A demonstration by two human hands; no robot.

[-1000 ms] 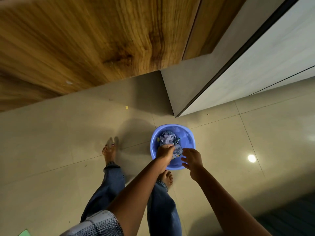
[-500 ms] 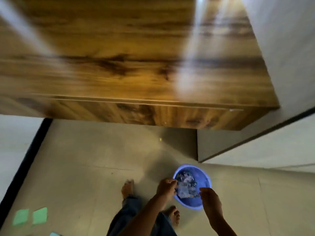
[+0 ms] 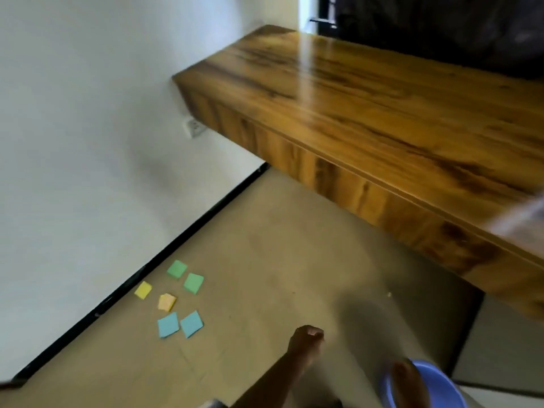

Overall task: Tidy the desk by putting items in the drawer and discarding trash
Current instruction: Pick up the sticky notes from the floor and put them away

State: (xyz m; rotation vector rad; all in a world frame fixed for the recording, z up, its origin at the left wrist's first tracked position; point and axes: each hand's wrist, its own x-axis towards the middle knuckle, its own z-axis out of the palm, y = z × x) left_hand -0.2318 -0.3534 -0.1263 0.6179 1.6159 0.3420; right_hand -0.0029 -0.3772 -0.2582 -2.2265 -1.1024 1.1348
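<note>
Hovering at the bottom centre of the frame, the left hand (image 3: pixel 306 338) is curled into a loose fist holding nothing visible; the right hand (image 3: pixel 407 381), lower right and blurred, overlaps the blue bin (image 3: pixel 435 378), its grip impossible to tell. Six coloured sticky notes (image 3: pixel 176 301) lie on the floor (image 3: pixel 279 245) at lower left. The wooden counter (image 3: pixel 382 92) spans the upper right, against the white wall (image 3: pixel 88 113).
</note>
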